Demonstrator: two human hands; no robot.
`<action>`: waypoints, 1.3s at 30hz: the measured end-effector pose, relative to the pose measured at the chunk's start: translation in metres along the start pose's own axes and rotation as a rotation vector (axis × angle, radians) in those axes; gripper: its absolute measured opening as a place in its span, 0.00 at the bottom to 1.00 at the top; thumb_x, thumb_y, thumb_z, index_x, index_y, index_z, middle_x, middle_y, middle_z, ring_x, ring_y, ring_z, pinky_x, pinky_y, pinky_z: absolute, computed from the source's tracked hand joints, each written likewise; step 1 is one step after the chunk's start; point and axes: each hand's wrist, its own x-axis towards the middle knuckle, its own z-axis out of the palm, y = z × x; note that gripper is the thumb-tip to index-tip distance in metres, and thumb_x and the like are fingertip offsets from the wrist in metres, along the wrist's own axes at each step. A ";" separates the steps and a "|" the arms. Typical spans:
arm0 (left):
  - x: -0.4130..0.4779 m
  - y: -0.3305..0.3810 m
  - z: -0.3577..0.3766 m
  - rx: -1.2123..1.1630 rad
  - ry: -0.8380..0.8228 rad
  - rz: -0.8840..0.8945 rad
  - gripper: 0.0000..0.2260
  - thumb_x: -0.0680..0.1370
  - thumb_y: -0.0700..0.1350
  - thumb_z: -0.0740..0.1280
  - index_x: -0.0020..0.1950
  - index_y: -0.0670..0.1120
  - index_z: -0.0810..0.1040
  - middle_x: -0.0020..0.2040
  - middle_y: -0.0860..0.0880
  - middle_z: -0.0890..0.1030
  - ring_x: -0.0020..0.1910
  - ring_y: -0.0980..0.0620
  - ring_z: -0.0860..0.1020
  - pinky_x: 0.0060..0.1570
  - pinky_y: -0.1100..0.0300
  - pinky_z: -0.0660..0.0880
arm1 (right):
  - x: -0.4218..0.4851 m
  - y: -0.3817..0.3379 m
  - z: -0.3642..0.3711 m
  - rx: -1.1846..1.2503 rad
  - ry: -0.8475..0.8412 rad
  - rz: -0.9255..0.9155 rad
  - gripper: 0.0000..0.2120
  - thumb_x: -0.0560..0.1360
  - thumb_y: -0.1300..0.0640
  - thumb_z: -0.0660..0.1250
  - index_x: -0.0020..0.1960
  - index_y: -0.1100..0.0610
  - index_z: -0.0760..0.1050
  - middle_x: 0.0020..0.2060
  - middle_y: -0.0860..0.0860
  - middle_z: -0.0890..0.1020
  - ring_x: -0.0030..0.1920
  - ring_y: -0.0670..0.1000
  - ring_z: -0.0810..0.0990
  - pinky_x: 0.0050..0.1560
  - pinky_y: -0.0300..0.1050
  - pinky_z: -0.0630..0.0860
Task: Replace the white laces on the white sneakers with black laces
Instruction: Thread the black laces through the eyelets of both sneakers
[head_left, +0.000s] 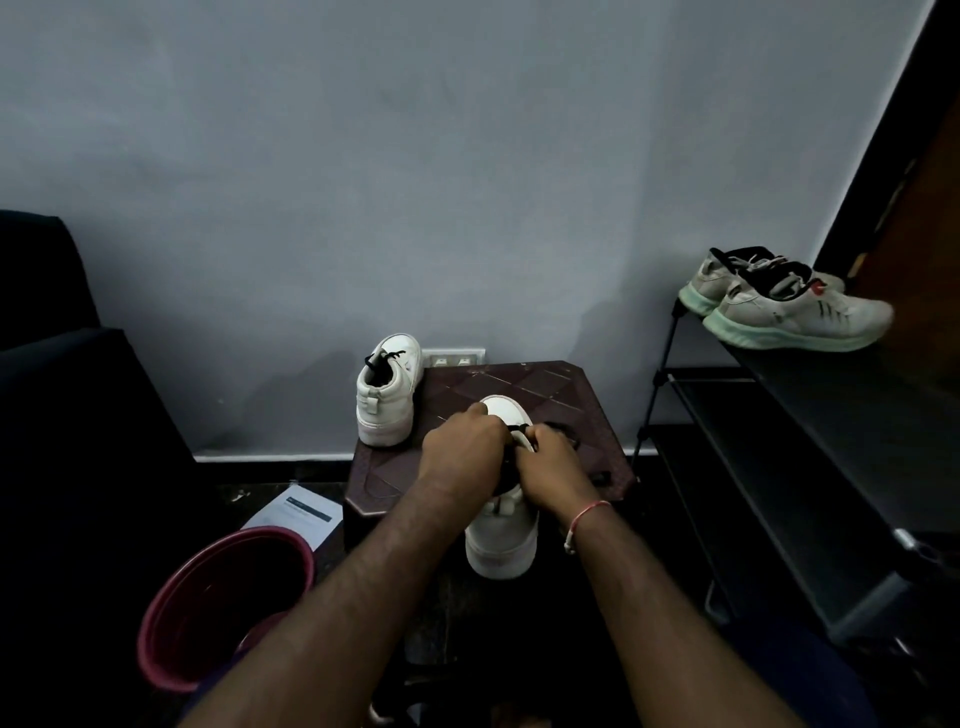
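The near sneaker (503, 545) stands on the stool (524, 382) with its toe pointing away from the person, and both hands work over its eyelet part. The left hand (462, 447) has curled fingers and, as far as I can see, it pinches the black lace (519, 428) on the left side of the tongue. The right hand (556, 467) pinches the same lace just beside it, so only a short black piece shows between the two hands. More of the lace lies in a loop on the stool to the right, behind the right hand. The step seems to be threading or tightening near the top eyelets, though the eyelets themselves are hidden under the hands. To do it well, I think one hand should keep the sneaker steady while the other pulls the lace flat and without twist, and both ends should stay equal in length. The heel hangs a little over the near edge of the stool, so a strong pull toward the body may tip it. The second sneaker (387, 389), already with a black lace, stands at the far left corner.
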 end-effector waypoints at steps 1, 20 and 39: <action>0.002 -0.001 0.002 0.012 0.001 0.003 0.09 0.77 0.46 0.64 0.55 0.50 0.80 0.54 0.47 0.74 0.54 0.45 0.76 0.40 0.55 0.69 | 0.000 0.000 0.000 -0.005 -0.001 -0.005 0.06 0.68 0.52 0.61 0.38 0.53 0.74 0.45 0.58 0.82 0.48 0.59 0.79 0.45 0.48 0.73; -0.016 0.005 -0.021 -1.648 0.281 -0.120 0.08 0.78 0.30 0.61 0.43 0.41 0.71 0.36 0.45 0.81 0.39 0.48 0.81 0.44 0.56 0.78 | -0.003 -0.002 -0.002 0.006 -0.020 0.045 0.05 0.72 0.60 0.63 0.43 0.59 0.77 0.43 0.56 0.83 0.47 0.56 0.80 0.43 0.45 0.72; -0.005 -0.025 -0.017 -0.111 -0.182 -0.094 0.09 0.77 0.45 0.64 0.46 0.41 0.79 0.46 0.40 0.82 0.48 0.39 0.79 0.44 0.53 0.73 | -0.011 -0.018 -0.005 -0.024 -0.021 0.089 0.19 0.63 0.52 0.61 0.54 0.52 0.75 0.54 0.55 0.80 0.55 0.57 0.78 0.56 0.50 0.75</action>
